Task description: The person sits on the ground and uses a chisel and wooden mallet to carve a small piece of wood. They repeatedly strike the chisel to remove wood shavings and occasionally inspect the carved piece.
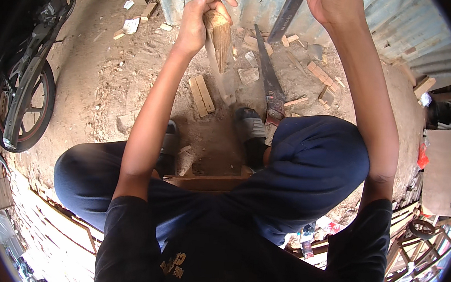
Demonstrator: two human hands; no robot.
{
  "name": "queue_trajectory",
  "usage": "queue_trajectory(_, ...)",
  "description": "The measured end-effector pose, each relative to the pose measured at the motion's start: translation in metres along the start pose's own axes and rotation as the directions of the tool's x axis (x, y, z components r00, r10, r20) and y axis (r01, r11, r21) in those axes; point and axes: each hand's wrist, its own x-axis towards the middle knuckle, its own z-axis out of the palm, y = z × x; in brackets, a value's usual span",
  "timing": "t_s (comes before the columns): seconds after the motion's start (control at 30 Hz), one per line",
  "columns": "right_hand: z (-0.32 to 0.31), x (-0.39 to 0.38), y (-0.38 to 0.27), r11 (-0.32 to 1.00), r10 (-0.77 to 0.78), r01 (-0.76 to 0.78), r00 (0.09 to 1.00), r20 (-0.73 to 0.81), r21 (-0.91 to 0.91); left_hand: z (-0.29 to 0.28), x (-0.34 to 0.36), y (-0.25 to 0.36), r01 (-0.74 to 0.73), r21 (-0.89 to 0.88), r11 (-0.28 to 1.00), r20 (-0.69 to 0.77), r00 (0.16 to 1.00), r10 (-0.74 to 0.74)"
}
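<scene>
My left hand (195,26) is raised ahead of me, its fingers curled about the upper end of a tapered piece of wood (220,41). The wood's brown, rough face is turned up and its lower end narrows toward the ground. Cut by the top edge, my right hand (339,8) is closed at the upper end of a long dark flat blade-like tool (287,16). That tool slants down to the left, apart from the wood. A handsaw (267,70) lies on the dirt between them, its handle near my right foot.
Wood offcuts (201,95) and small blocks (322,76) litter the dirt ground. A corrugated metal sheet (404,28) stands ahead. A motorcycle wheel (29,107) is at the left. I sit low over a wooden board (206,183), sandalled feet in front.
</scene>
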Motion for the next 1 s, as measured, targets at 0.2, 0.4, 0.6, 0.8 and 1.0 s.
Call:
queue_trajectory(0.2, 0.043, -0.008, -0.004, 0.996, 0.019, -0.019, 1.000, -0.005, -0.092, 0.025, 0.001, 0.002, -0.038, -0.016, 0.999, 0.017, 0.999, 0.038)
queue_trajectory(0.4, 0.049, -0.007, 0.002, 0.977, -0.105, 0.103, 0.995, 0.001, -0.185, 0.038, -0.001, 0.009, 0.049, -0.033, 0.998, 0.097, 0.994, -0.046)
queue_trajectory(0.6, 0.047, -0.005, 0.013, 0.953, -0.157, 0.131, 0.985, -0.075, -0.273, 0.039, 0.003, 0.006, 0.121, -0.009, 0.993, 0.093, 0.988, -0.120)
queue_trajectory(0.8, 0.039, -0.003, 0.021, 0.923, -0.258, 0.223, 0.963, -0.076, -0.312, 0.043, 0.004, -0.009, 0.127, -0.121, 0.985, 0.068, 0.991, -0.119)
queue_trajectory(1.0, 0.030, 0.008, 0.019, 0.989, -0.069, 0.053, 0.991, -0.112, -0.136, 0.043, 0.007, -0.013, 0.180, -0.237, 0.955, 0.030, 0.984, -0.178)
